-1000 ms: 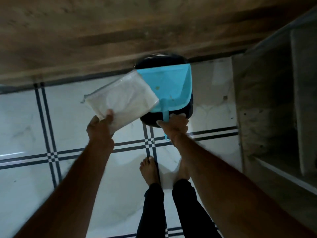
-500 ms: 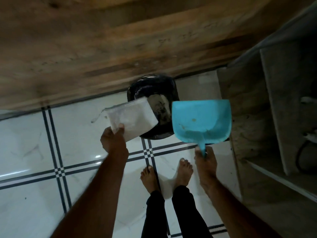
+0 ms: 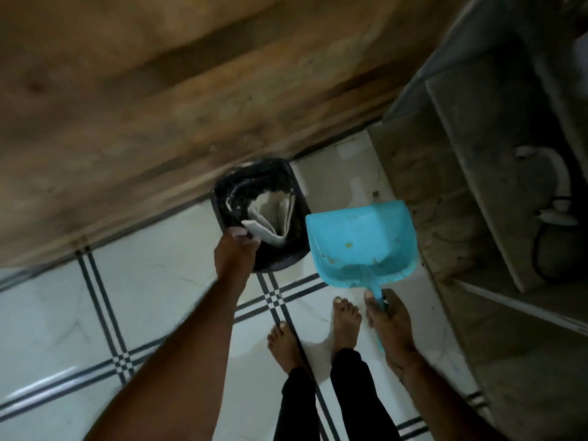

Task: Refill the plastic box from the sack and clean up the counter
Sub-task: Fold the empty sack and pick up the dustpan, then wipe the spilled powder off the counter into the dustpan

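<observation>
Left hand (image 3: 234, 253) pinches the limp, light sack (image 3: 270, 218), seemingly empty, into the bin (image 3: 222, 214); right hand (image 3: 386, 316) grips the stiff dustpan (image 3: 359, 240) handle.

The dustpan (image 3: 359, 243) in my right hand (image 3: 389, 316) is smooth turquoise plastic with a dull sheen, marked by a few small brownish specks on its flat face. The bin (image 3: 286, 259) at my left hand (image 3: 234, 253) looks like black plastic, its lining glossy and crinkled, catching thin streaks of light. The white bag (image 3: 270, 218) going into it seems thin, soft plastic or paper, creased and matt; I cannot tell which. The floor (image 3: 159, 281) under my bare feet is polished white tile, glossy and faintly veined, with dark inlaid lines. The wall (image 3: 159, 106) beyond is wood-grained, brown and matt. The shelf (image 3: 477, 170) at right looks like rough grey stone.
</observation>
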Demonstrator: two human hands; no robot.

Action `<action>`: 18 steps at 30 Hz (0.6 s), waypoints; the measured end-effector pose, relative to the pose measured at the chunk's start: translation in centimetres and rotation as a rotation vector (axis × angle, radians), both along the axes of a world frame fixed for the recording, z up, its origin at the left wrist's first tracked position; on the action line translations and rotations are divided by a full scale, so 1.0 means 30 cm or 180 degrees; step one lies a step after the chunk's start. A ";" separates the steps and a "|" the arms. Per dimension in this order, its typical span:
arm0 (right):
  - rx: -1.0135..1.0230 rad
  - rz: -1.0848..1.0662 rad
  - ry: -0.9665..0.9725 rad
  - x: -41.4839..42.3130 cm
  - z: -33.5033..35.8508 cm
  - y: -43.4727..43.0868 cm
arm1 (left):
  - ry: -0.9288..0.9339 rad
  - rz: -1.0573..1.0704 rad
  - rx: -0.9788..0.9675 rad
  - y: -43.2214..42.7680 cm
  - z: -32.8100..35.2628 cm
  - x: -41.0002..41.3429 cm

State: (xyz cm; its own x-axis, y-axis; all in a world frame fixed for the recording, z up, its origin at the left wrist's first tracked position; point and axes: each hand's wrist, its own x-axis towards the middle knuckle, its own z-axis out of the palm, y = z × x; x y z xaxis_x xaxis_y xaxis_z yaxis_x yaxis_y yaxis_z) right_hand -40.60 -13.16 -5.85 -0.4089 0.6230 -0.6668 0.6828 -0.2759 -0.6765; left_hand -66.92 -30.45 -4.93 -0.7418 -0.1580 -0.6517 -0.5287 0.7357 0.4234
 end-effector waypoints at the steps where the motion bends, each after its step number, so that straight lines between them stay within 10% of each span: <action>1: -0.0042 -0.0021 0.0006 0.006 0.069 0.002 | 0.0048 -0.0242 -0.0011 0.013 0.082 0.012; 18: 0.0180 -0.1118 0.0405 0.600 1.192 -0.026 | 0.1193 -0.3478 0.0612 0.473 1.318 0.544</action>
